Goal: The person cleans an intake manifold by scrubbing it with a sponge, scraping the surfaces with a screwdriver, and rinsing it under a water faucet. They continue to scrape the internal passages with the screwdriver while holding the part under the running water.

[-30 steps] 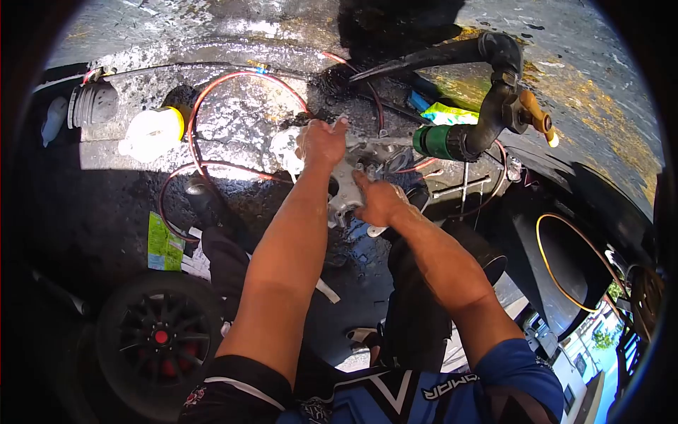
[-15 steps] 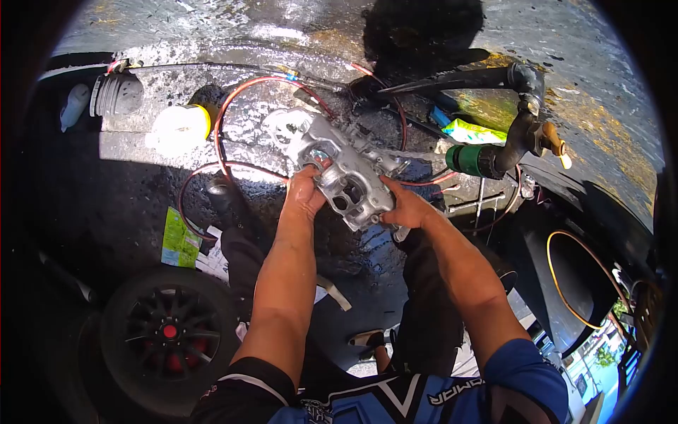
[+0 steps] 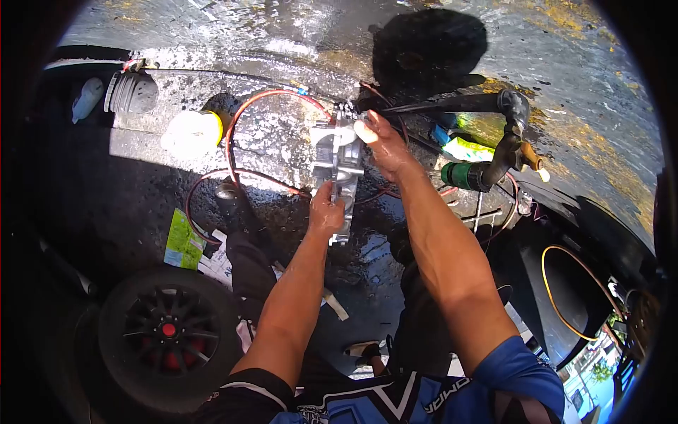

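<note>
A silvery cast-metal engine part, looking like an intake manifold, is held up in front of me, its narrow side facing the camera. My left hand is closed around its lower left edge. At the upper right end, my right hand is wrapped on the part, with the fingertips in bright sunlight. Part of the casting's far side is hidden. Wet, dark ground lies below it, and a red hose loops behind it.
To the right stands a dark pipe with a brass tap and a green hose fitting. A white and yellow bucket is at the left. A wheel lies lower left, near a green packet. A cross-shaped wrench sits at right.
The metal part has been turned from its broad, open-holed face to a narrow side, standing more upright. My right hand has moved up to its top end; my left hand has shifted slightly down and right.
</note>
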Motion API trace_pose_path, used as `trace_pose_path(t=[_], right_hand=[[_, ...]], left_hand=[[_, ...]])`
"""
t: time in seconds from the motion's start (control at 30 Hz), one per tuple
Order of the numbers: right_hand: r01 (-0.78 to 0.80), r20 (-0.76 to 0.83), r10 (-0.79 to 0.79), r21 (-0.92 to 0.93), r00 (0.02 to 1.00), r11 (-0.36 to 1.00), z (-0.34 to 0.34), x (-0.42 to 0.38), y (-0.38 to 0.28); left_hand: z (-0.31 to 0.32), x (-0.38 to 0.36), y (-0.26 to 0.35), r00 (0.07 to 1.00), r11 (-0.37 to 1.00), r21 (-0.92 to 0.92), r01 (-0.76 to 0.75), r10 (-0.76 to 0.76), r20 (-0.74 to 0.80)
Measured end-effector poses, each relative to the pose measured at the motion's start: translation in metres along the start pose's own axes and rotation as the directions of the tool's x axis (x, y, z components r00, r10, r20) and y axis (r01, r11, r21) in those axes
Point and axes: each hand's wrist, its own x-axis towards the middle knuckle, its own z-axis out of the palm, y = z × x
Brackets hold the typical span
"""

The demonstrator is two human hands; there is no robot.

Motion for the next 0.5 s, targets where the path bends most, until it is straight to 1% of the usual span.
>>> trace_pose_path(t=[0.07, 0.1, 0.13, 0.2, 0.23, 0.27, 0.3, 0.33, 0.37, 0.4, 0.43, 0.47, 0.5], right_hand=[[-0.097, 0.121, 0.105, -0.065, 0.987, 0.993, -0.009, -0.004, -0.008], [-0.189, 0.137, 0.212, -0.168, 0.967, 0.968, -0.019, -0.009, -0.019], [-0.141, 0.121, 0.163, -0.175, 0.979, 0.974, -0.025, -0.011, -0.011], [-0.043, 0.089, 0.062, -0.194, 0.994, 0.98, -0.041, -0.012, 0.012], [-0.02, 0.055, 0.041, -0.338, 0.998, 0.941, -0.05, -0.015, 0.014], [0.014, 0.05, 0.002, -0.321, 0.999, 0.947, -0.051, -0.024, 0.006], [0.045, 0.045, -0.032, -0.302, 0.998, 0.952, -0.054, -0.037, 0.0], [0.074, 0.038, -0.066, -0.283, 0.997, 0.956, -0.056, -0.048, -0.003], [0.037, 0.016, -0.036, -0.098, 0.999, 0.994, -0.058, -0.052, 0.005], [0.136, 0.03, -0.132, -0.198, 0.991, 0.971, -0.061, -0.057, 0.004], [0.231, 0.053, -0.226, -0.292, 0.973, 0.928, -0.062, -0.062, -0.002], [0.322, 0.082, -0.316, -0.381, 0.945, 0.867, -0.064, -0.069, -0.008], [0.321, 0.089, -0.313, -0.416, 0.946, 0.851, -0.063, -0.076, -0.014]], left_hand=[[0.017, -0.015, -0.017, 0.999, 0.999, 0.022, -0.039, 0.039, 0.02], [0.023, -0.017, -0.028, 0.996, 0.995, 0.063, -0.082, 0.08, 0.035], [0.025, -0.019, -0.019, 0.997, 0.997, 0.076, -0.009, 0.003, 0.072], [0.039, -0.023, -0.028, 0.994, 0.993, 0.107, -0.053, 0.042, 0.099], [0.047, -0.027, -0.029, 0.993, 0.99, 0.107, -0.091, 0.082, 0.085], [0.054, -0.029, -0.026, 0.99, 0.985, 0.109, -0.131, 0.124, 0.07], [0.062, -0.031, -0.023, 0.994, 0.988, 0.124, -0.091, 0.083, 0.071], [0.067, -0.03, -0.017, 0.99, 0.988, 0.097, -0.123, 0.116, 0.079], [0.072, -0.03, -0.012, 0.99, 0.99, 0.079, -0.117, 0.11, 0.087], [0.076, -0.029, -0.005, 0.99, 0.992, 0.062, -0.112, 0.106, 0.094], [0.077, -0.027, 0.006, 0.988, 0.992, 0.065, -0.109, 0.101, 0.119], [0.082, -0.024, 0.006, 0.989, 0.991, 0.073, -0.111, 0.103, 0.105], [0.086, -0.019, 0.009, 0.99, 0.99, 0.081, -0.117, 0.109, 0.092]])
